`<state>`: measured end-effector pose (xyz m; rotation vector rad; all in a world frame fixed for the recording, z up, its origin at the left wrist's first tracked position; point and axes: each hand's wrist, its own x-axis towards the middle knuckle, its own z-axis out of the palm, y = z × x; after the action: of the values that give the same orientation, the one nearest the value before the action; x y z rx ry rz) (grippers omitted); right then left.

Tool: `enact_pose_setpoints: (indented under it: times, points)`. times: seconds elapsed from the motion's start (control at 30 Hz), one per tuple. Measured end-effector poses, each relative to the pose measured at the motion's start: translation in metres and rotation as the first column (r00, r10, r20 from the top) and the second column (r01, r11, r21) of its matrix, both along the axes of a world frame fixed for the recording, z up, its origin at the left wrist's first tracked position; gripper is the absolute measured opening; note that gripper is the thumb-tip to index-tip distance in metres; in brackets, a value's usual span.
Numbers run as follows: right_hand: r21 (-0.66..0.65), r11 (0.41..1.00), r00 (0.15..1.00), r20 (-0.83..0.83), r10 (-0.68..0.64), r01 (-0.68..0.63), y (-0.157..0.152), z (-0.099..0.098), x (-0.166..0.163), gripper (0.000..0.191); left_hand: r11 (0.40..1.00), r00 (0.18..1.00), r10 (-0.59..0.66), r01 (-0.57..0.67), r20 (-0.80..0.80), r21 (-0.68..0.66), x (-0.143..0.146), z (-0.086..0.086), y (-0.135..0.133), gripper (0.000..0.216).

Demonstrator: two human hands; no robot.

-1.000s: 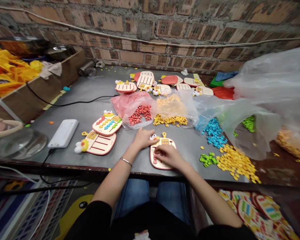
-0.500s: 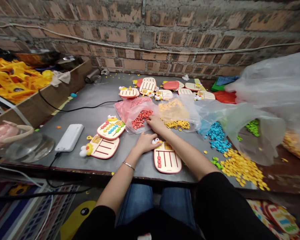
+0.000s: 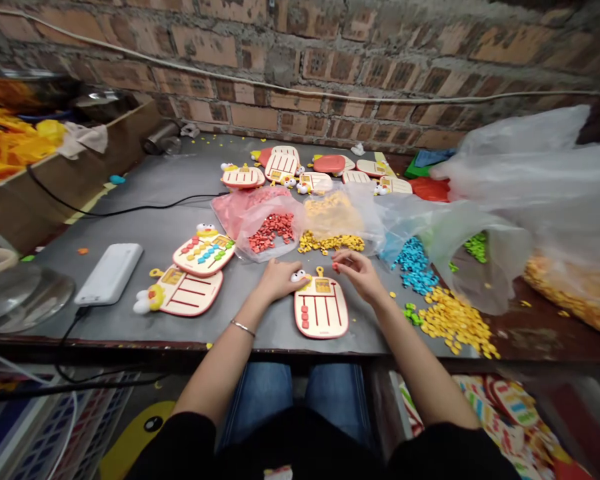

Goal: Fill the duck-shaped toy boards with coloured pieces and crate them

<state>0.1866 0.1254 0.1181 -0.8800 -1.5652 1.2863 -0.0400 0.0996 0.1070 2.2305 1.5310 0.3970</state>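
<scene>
A cream toy counting board (image 3: pixel 327 310) with a red rim and slots lies flat before me. Red beads (image 3: pixel 305 317) fill the lower part of its leftmost slot. My left hand (image 3: pixel 277 280) is closed on the board's bird-head corner with the bulging white eyes. Just off the board's upper right, my right hand (image 3: pixel 359 275) pinches a small red bead (image 3: pixel 335 266) between thumb and fingertips. Beyond my hands, an open plastic bag spills loose red beads (image 3: pixel 275 231), and yellow beads (image 3: pixel 330 241) lie beside it.
On the left are a board filled with coloured beads (image 3: pixel 203 253), a bare-slotted board (image 3: pixel 193 293) under it and a white power bank (image 3: pixel 109 273). More boards (image 3: pixel 283 162) lie at the back. Blue beads (image 3: pixel 414 263) and a yellow pile (image 3: pixel 455 320) spread at right.
My right hand has left the red bead bag and come back right, with a red bead now in its fingertips. My left hand stays on the board. The camera view has shifted.
</scene>
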Motion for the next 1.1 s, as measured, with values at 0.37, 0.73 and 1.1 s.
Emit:
enact_pose_setpoints:
  times: [0.37,0.73,1.1]
  points:
    - [0.281,0.958,0.859,0.476,-0.187,0.053,-0.027,-0.025,0.022,0.010,0.997,0.998,0.058,-0.057,0.023,-0.050,0.001,-0.003,0.001,0.033]
    - [0.466,0.883,0.814,0.533,-0.231,-0.054,-0.038,-0.025,0.018,0.016,0.995,0.997,0.079,-0.077,0.020,-0.055,0.002,-0.003,0.000,0.035]
    - [0.303,0.935,0.829,0.558,-0.018,-0.183,-0.047,-0.017,0.011,0.012,0.996,0.997,0.080,-0.080,-0.007,-0.030,0.003,-0.006,0.001,0.034]
